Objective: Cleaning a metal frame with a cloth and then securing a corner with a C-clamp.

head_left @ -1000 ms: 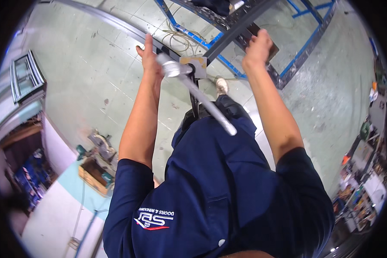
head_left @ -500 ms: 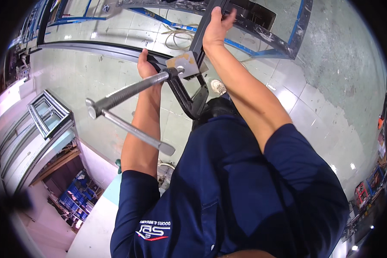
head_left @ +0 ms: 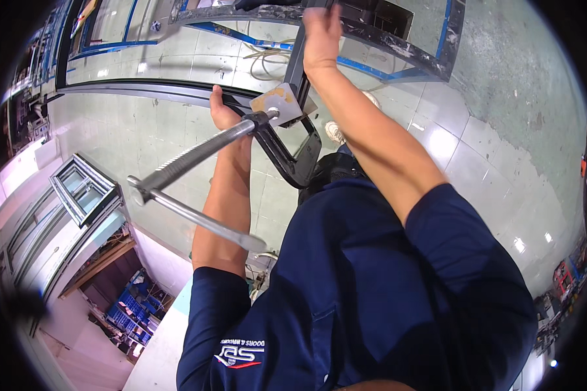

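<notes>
In the head view, you are working a large black clamp onto a dark metal bar that runs up toward the dark window frame lying on the tiled floor. Your left hand is wrapping the clamp's body just beside the threaded screw; the grip is clenched on the clamp. Your right hand is reaching farther out and closing over the top of the bar, so that grip is grasping the bar itself.

The clamp is sitting between your two arms, its curved black jaw hooking under the bar and its square, paint-stained pad lying against the bar's near side. The screw is sticking out toward your left, and the sliding turn-handle is crossing its outer end, hanging free with neither hand touching it.

Judging from this, the clamp is already being held in place on the bar, with the pad up against it. Whether it is biting tight I cannot tell. What seems left is the tightening: the turn-handle is not being gripped, so the screw looks not yet wound home.

Off to your left a small grey window frame is leaning near a pale table, well apart from the work.
</notes>
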A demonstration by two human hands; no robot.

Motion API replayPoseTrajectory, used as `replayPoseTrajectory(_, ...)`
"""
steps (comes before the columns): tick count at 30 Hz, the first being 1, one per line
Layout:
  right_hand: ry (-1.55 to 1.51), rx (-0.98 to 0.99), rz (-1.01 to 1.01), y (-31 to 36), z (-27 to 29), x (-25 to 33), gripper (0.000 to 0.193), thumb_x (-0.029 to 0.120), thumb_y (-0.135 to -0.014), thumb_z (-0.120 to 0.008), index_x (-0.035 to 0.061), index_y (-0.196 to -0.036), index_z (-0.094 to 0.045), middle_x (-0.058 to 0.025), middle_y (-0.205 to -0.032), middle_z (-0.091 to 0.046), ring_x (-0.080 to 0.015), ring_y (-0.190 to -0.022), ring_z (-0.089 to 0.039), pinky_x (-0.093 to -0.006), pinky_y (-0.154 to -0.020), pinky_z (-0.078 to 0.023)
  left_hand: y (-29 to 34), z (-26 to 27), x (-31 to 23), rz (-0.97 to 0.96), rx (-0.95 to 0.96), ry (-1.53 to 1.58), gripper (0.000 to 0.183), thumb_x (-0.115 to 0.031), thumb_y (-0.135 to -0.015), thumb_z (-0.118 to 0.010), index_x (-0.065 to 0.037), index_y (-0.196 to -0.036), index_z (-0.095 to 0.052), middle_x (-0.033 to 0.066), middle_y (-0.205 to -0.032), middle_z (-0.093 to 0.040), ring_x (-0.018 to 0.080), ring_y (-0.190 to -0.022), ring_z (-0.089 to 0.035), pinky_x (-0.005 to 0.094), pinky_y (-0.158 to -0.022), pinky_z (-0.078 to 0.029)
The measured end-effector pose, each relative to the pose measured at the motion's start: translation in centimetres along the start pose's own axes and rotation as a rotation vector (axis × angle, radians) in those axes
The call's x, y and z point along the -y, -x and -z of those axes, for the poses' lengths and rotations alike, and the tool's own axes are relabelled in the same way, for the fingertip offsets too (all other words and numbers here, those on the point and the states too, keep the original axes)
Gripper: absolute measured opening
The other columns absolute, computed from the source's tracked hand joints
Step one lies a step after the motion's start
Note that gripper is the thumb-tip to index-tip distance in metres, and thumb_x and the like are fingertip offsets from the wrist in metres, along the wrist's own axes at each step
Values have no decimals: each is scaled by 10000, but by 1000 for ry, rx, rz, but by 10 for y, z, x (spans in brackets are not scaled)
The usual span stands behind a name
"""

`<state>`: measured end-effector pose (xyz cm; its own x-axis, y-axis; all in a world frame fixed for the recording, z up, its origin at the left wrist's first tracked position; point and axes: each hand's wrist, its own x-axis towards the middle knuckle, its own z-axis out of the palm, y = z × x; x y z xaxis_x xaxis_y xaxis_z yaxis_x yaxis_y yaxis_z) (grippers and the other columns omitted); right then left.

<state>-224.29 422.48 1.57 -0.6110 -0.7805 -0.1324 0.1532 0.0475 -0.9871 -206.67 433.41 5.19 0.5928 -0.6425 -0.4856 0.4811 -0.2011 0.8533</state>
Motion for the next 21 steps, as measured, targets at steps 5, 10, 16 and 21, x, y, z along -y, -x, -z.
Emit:
replayPoseTrajectory(5,16,275,-93,13,-3,-3,1008,463,-860,-706,-2,-1567,-157,-232,-1567,-173,-337,-1453,-242,-375,-1192,-228,-2,7,-2,73,12,95,320,-352,-976,-556,-62,-1098,-614,70,-1077,-657,235,-989,-630,381,-948,-478)
replayPoseTrajectory(10,356,388,1,-3,14,17,934,361,-831,-663,-36,-1542,-206,-296,-1480,-348,-404,-1395,-356,-409,-1167,-298,17,-6,-5,31,53,-3,853,-675,-951,-472,-36,-1504,-359,162,-1463,-466,340,-1353,-438,461,-1126,-354)
replayPoseTrajectory(16,443,392,114,-3,9,11,905,336,-845,-650,-21,-1546,-202,-310,-1467,-369,-425,-1353,-407,-434,-1134,-342,-32,95,14,-10,1005,702,931,-794,-931,-140,-93,-1494,-384,179,-1479,-435,396,-1324,-455,536,-1155,-341)
replayPoseTrajectory(21,447,418,271,-1,14,4,880,340,-858,-592,-55,-1537,-194,-309,-1504,-346,-423,-1396,-361,-428,-1175,-290,-41,38,22,-86,395,418,972,-797,-917,-56,-98,-1538,-323,159,-1552,-362,385,-1418,-350,508,-1191,-294)
